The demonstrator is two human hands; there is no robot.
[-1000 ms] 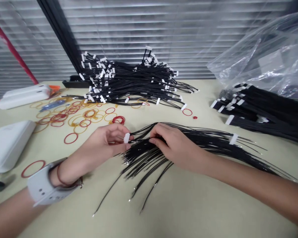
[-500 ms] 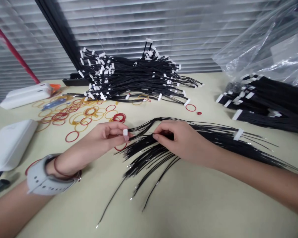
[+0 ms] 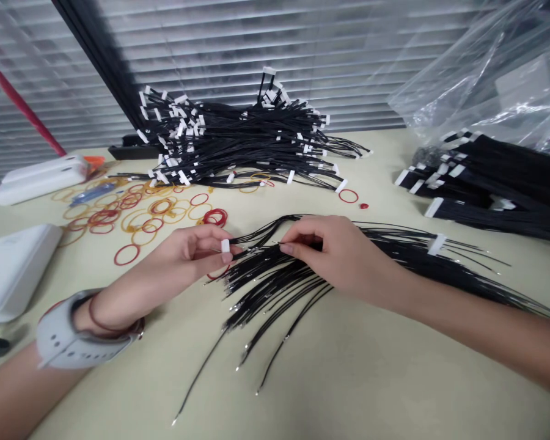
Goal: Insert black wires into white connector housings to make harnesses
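My left hand pinches a small white connector, from which several thin black wires run off to the right. Beside it, my right hand is closed with thumb and forefinger on the end of a black wire, above a loose bundle of black wires. Tiny metal terminals tip the bundle's left ends, and a few wires fan out toward me. Another white connector lies on the wires to the right of my right hand. The palm side of my right hand is hidden.
A tall heap of black cables with white connectors lies at the back. Red and yellow rubber bands are scattered at left, near two white cases. More bundled cables and a clear plastic bag are at right.
The whole view has shifted slightly, so everything sits a little further left. Both hands keep nearly the same grip; the right hand's wire tip is now a bit closer to the thumb's edge.
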